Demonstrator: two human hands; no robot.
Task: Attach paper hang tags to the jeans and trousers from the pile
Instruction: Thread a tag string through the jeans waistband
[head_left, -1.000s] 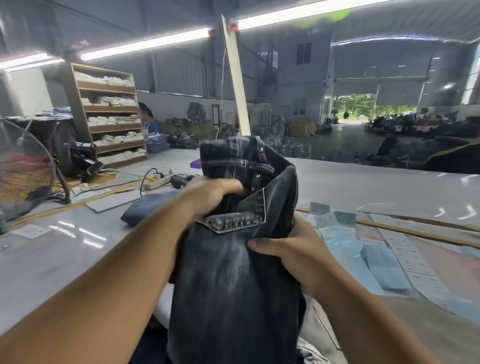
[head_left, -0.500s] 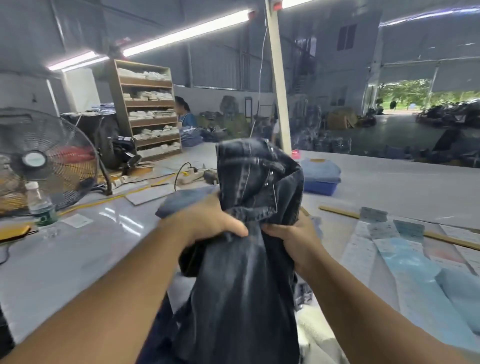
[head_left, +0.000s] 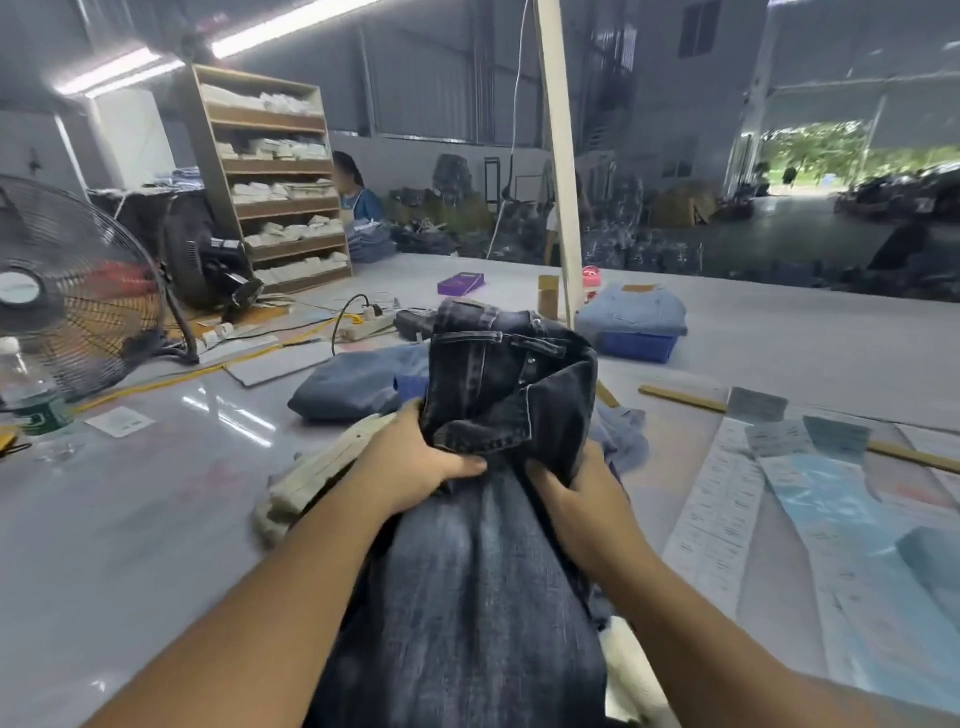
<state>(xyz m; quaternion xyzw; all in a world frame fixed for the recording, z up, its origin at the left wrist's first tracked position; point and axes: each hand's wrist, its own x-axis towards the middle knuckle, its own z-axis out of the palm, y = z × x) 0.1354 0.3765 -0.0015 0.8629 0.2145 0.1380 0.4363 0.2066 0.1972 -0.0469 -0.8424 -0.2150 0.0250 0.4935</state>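
- Mostly hidden: dark jeans (head_left: 498, 467) run off bottom edge at centre frame; print on paper tags (head_left: 722, 514), lower right, too blurred to read.
- Blue bin (head_left: 636, 345), centre-right, carries folded light jeans (head_left: 636, 309); shelf unit (head_left: 270, 176), upper left, holds pale stacks.
- Left hand (head_left: 415, 462) grips denim below waistband, fingers curled in; right hand (head_left: 582, 488) pinches bunched fabric, fingertips buried in folds.

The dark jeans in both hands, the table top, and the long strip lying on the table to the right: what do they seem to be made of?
Dark jeans: faded black-blue denim, matte; stitched seams, rivets and belt loops show.
Table top: smooth and glossy, probably laminate or coated board; it mirrors the ceiling lights.
Long strip: it looks like bare, matte wood, pale tan, though blur leaves this open.
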